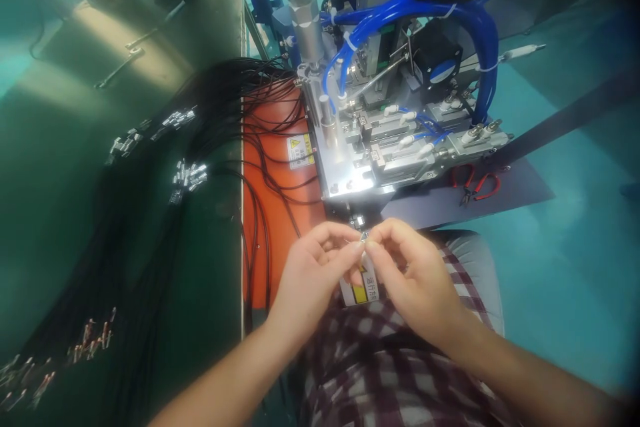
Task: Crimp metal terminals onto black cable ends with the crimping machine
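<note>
My left hand [320, 267] and my right hand [410, 267] meet at the fingertips in front of the machine's near edge. Between them is a small shiny metal piece [364, 237], pinched by thumb and finger on both sides. Its exact shape is too small to tell. Just beyond the fingers sits a small metal part [359, 221] of the machine [350, 173]. Below the hands a label with a yellow stripe [360, 292] shows partly. Black cables [265, 173] run over the orange plate [280, 207] to the machine's left side.
On the green table [215, 267] at the left lie bundles of black cables with metal ends [189, 177] and two metal tools [120, 69]. Blue hoses [487, 47] arch over the machine. Red-handled pliers [473, 190] rest on a grey board [520, 190] at the right.
</note>
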`<state>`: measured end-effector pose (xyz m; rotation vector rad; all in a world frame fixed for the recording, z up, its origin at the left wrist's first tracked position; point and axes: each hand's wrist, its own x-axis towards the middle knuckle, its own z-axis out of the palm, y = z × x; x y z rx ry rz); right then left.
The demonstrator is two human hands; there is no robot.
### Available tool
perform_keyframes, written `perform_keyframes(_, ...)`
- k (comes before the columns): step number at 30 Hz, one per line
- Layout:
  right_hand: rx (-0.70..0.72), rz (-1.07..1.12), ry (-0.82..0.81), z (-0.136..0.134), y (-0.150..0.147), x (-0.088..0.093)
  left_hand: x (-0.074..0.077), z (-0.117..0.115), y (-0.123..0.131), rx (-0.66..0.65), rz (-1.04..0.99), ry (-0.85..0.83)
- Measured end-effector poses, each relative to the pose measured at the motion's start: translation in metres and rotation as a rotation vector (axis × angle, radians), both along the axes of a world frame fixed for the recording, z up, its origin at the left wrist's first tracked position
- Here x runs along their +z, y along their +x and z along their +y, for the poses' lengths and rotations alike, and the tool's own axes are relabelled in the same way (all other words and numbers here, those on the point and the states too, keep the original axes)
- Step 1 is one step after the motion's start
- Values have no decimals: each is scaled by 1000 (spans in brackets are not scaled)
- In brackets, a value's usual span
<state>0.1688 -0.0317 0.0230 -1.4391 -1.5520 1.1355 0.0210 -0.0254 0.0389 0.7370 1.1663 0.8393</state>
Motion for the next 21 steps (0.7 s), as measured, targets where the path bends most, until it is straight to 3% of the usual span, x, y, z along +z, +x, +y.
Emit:
perform_keyframes(9, -36, 138, -137, -1, -7, 3, -2, 2, 9, 123, -89, -4)
perform_keyframes(13, 43, 110, -127, 0, -3, -1, -4, 1, 3, 115, -70, -32)
perform_keyframes(15, 86, 56, -85, 2, 5, -1, -5, -1, 0, 96, -39, -51)
perform_keyframes(21, -16, -67, 175, 7, 21, 1, -9, -2, -2, 54, 23, -47)
